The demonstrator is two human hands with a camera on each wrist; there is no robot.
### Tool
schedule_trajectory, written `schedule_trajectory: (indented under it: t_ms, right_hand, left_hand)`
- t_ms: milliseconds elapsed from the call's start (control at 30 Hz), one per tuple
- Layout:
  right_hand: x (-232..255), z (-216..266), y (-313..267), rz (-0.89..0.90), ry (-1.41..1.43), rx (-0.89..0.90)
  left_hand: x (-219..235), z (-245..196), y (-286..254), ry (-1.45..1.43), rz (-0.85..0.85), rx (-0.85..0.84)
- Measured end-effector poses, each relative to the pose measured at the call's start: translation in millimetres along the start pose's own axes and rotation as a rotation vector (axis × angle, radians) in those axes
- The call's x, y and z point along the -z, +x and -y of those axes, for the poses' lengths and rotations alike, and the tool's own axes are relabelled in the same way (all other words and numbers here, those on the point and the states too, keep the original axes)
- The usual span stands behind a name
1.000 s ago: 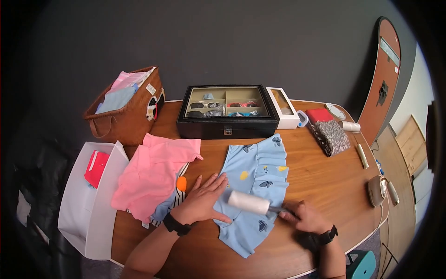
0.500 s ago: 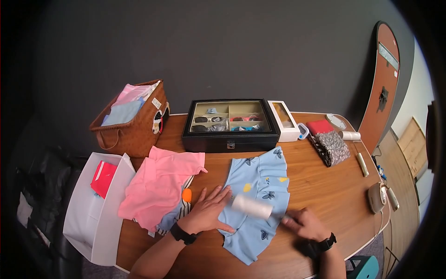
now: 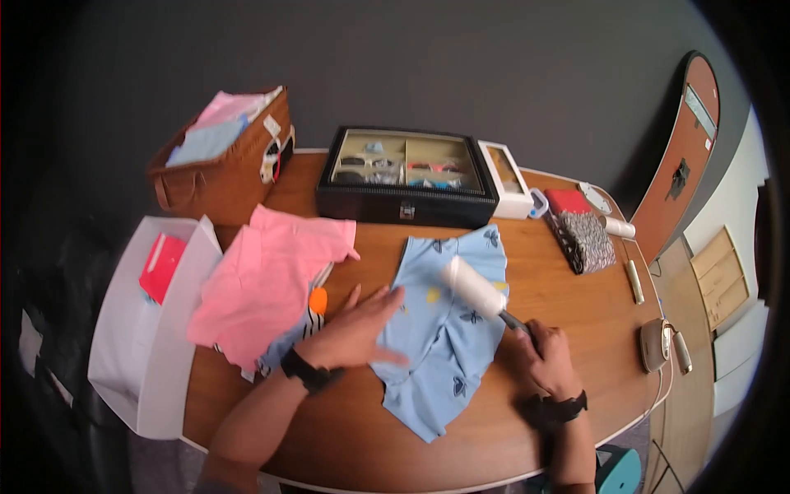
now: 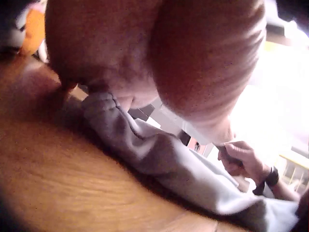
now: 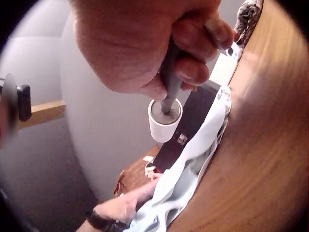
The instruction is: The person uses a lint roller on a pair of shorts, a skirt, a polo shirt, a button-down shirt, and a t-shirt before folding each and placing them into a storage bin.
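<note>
A light blue garment with butterfly prints lies spread on the wooden table. My left hand rests flat on its left edge with fingers straight; in the left wrist view the hand presses the cloth. My right hand grips the grey handle of a white lint roller, whose roll lies on the upper part of the garment. In the right wrist view the fingers curl round the handle, with the lint roller beyond them over the blue garment.
A pink shirt lies over striped clothes at the left. A black glasses case, a brown basket of clothes, a white bin, a patterned pouch and a small case stand around the table.
The lint roller has moved up the blue garment, from its lower middle toward the top edge. My left hand stays pressed on the garment's left side.
</note>
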State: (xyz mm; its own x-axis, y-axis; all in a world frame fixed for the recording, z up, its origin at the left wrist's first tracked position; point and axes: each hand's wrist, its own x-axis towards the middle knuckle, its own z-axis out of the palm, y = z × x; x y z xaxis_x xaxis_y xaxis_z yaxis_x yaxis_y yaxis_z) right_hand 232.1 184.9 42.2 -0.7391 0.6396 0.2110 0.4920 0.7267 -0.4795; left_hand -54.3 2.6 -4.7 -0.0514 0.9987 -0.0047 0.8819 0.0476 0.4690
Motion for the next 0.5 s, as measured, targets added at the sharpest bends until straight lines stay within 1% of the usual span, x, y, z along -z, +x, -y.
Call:
schedule_trajectory:
  t_ms: [33,100,133,233,267,333,400,433,467,500]
  right_hand:
    - [-6,6,0,0.002,-0.001,0.065]
    - [-15,15,2,0.035,-0.019,0.088]
    - [-21,14,4,0.024,-0.051,0.098]
    - [-36,13,9,-0.004,-0.070,0.084]
    - [-40,16,10,0.015,-0.110,0.068]
    - [-42,20,10,0.036,-0.148,0.053]
    - [-35,28,4,0.204,-0.171,0.173]
    - [-31,33,0,0.207,-0.167,0.172]
    - [-26,37,-5,0.288,-0.124,0.253]
    - [-21,41,-8,0.367,-0.081,0.333]
  left_hand:
    - [0,6,3,-0.116,-0.007,0.032]
    - [-2,20,3,-0.395,-0.033,0.046]
    - [-4,27,3,-0.363,-0.063,-0.008]
    - [-3,25,4,-0.432,-0.080,0.033]
    - [1,21,3,-0.433,-0.069,0.068]
    - [-3,24,4,-0.416,-0.065,0.053]
    - [-10,34,4,-0.400,-0.056,0.042]
    - [-15,42,5,-0.214,-0.093,-0.063]
    - [-18,44,5,-0.030,-0.130,-0.167]
    - [-19,45,4,-0.032,-0.128,-0.164]
